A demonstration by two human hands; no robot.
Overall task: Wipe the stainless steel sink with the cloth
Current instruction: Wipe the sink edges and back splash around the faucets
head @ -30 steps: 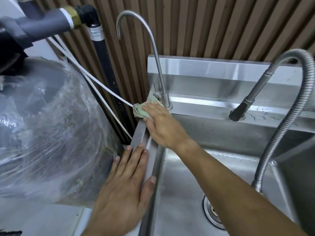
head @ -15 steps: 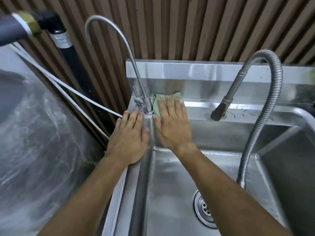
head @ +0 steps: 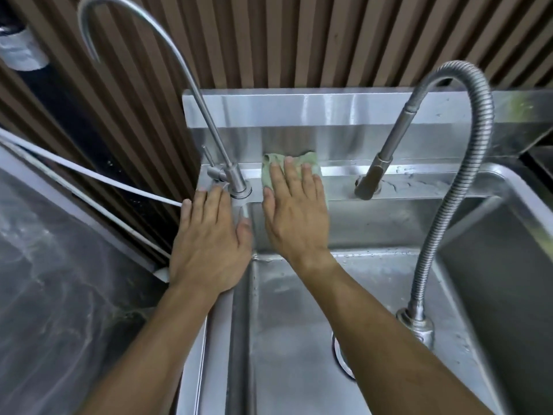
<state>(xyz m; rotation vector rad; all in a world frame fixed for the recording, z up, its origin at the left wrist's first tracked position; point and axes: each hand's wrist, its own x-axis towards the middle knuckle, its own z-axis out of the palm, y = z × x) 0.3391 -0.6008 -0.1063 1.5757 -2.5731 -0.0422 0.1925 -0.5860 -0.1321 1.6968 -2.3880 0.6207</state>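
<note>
Head view: right hand (head: 294,217) flat atop cloth (head: 309,162), long axis along sink (head: 419,187) ledge.

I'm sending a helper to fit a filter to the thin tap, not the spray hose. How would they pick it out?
Start at the stainless steel sink and look to its back left corner. The thin tap rises there, just beyond the left hand. Unlike the ribbed flexible hose on the right, it is a smooth, slim tube curving into a tall hook.
</note>
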